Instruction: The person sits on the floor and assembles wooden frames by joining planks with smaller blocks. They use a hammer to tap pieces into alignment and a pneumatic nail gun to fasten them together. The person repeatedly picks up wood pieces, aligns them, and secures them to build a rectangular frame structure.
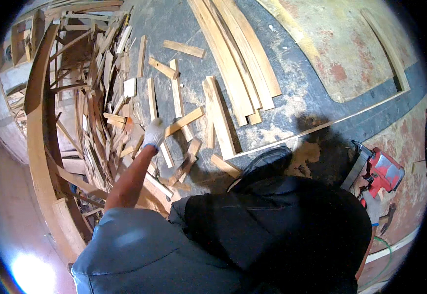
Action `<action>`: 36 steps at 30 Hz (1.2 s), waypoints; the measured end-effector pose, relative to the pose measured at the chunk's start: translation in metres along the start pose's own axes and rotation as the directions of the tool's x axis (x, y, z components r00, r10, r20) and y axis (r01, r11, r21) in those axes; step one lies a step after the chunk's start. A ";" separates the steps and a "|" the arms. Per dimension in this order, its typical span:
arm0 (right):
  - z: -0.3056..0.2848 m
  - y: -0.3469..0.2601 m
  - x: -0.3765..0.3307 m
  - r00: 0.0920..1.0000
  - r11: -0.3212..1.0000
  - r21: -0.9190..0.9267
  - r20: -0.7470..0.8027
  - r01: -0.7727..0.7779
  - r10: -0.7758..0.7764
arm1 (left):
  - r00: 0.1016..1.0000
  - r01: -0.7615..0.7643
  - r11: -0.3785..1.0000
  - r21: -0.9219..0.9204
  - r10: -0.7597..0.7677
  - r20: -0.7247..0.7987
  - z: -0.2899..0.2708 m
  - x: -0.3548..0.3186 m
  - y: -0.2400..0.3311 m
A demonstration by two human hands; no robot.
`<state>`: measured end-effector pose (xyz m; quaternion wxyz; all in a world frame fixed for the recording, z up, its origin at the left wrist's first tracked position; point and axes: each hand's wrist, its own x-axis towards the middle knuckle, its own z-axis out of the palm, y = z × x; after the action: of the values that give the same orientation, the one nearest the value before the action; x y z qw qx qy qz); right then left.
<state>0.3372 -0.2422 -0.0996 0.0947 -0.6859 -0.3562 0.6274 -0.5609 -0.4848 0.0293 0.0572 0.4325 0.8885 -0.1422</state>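
Note:
My left hand (154, 133), in a white knit glove, is closed at the near end of a short wooden block (186, 121). The block angles up to the right across other loose wood strips, and the glove hides most of my fingers. Far to the right, my gloved right hand (372, 206) grips the handle of a red and grey nail gun (384, 172). The gun is held beside my right leg, its nose pointing up and left. A thick upright board (218, 117) lies just right of the block.
Long planks (233, 59) lie side by side ahead. A thin wooden strip (311, 131) and a long board (385, 46) form a corner at right. Scrap wood (100, 98) is heaped at left beside a long beam (39, 122). A hammer (387, 218) lies near the nail gun.

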 end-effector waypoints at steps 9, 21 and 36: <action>-0.017 -0.007 -0.028 0.979 0.993 -0.038 -0.180 -0.110 0.101 | 0.960 0.176 0.975 -0.139 -0.139 0.245 0.068 -0.041 0.036; 0.011 -0.029 -0.037 0.966 0.979 -0.076 -0.196 -0.188 0.171 | 0.796 0.598 0.640 -0.482 -0.544 0.265 0.153 -0.083 -0.070; 0.022 -0.029 -0.034 0.960 0.982 -0.032 -0.219 -0.185 0.174 | 0.863 0.502 0.789 -0.354 -0.433 0.259 0.088 -0.042 -0.017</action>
<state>0.3077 -0.2490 -0.0605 0.0573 -0.7815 -0.2967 0.5459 -0.5498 -0.5525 -0.0414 0.1822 0.1635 0.9696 0.0023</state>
